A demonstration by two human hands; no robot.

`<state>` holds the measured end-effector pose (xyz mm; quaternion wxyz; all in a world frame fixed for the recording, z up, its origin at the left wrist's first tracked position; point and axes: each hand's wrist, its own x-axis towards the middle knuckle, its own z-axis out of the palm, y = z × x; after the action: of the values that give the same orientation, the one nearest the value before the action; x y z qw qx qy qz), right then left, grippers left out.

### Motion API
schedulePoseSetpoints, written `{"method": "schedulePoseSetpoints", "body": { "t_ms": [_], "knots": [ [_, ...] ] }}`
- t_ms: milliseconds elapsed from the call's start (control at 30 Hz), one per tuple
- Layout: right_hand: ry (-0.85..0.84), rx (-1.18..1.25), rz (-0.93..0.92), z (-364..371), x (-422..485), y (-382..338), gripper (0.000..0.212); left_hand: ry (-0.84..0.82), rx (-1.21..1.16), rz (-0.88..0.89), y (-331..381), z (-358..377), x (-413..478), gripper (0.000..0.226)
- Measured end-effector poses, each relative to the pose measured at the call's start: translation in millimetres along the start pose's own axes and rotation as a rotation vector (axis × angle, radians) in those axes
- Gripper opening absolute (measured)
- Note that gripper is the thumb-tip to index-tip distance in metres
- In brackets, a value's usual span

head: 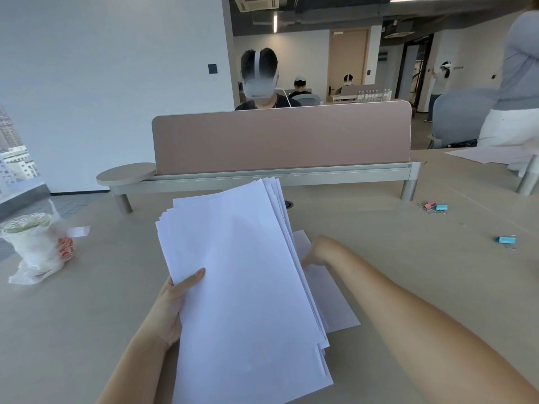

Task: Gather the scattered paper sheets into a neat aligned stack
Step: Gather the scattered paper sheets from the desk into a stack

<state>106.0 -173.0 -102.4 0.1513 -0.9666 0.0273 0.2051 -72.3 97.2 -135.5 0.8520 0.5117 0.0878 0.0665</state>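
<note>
1. white paper stack (248, 287) is being held up off the worktop (408, 258) and tilting away from the person, its far edges fanning out unevenly, so the sheets are looking gathered but not yet aligned
2. left hand (170, 307) is gripping the stack's left edge, thumb (192, 279) pressing on the top sheet and the other fingers hiding underneath; this grip is likely carrying the whole pile so the other hand is free for collecting
3. right hand (319, 250) is reaching in behind the stack's right edge, down at the loose sheets (332, 298) lying flat on the worktop; its fingers are hiding behind the paper, so i cannot tell whether its grip is wide, narrow or pinching a sheet
4. those loose sheets are lying partly under the lifted stack, on its right side, which is probably why the stack is being raised: it is clearing the way to them
5. judging progress, the gathering is looking nearly done; adding these sheets and squaring the edges are waiting
6. pink and blue binder clips (434, 206) and a single blue clip (505, 239) are sitting well apart on the right, a bagged cup (29, 240) far left, all out of the way
</note>
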Motion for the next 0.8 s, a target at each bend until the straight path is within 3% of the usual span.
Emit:
{"method": "schedulePoseSetpoints", "body": {
  "t_ms": [333,400,500,567,667,800],
  "knots": [
    [-0.003,-0.005,-0.012,-3.9,-6.1,-6.7,0.093,-0.012,0.003,0.007,-3.6,-4.7,1.5,0.061],
    [-0.034,0.070,-0.051,-3.3,-9.7,-9.9,0.078,-0.007,0.004,-0.003,-4.0,-5.8,0.1,0.060],
    [-0.022,0.097,-0.097,-1.2,-14.4,-12.2,0.039,-0.006,0.024,-0.007,-4.6,-7.0,0.3,0.065],
    [-0.011,0.134,-0.122,-1.5,-20.5,-10.2,0.039,-0.011,0.026,-0.009,-5.3,-6.0,1.0,0.064],
    [-0.014,0.430,-0.139,0.1,-17.6,0.1,0.045,-0.015,0.011,-0.007,-5.4,-4.1,1.3,0.057],
    [-0.078,0.882,-0.339,6.9,-33.5,17.0,0.027,-0.028,0.011,-0.008,-7.1,-0.9,4.8,0.062]
  ]
}}
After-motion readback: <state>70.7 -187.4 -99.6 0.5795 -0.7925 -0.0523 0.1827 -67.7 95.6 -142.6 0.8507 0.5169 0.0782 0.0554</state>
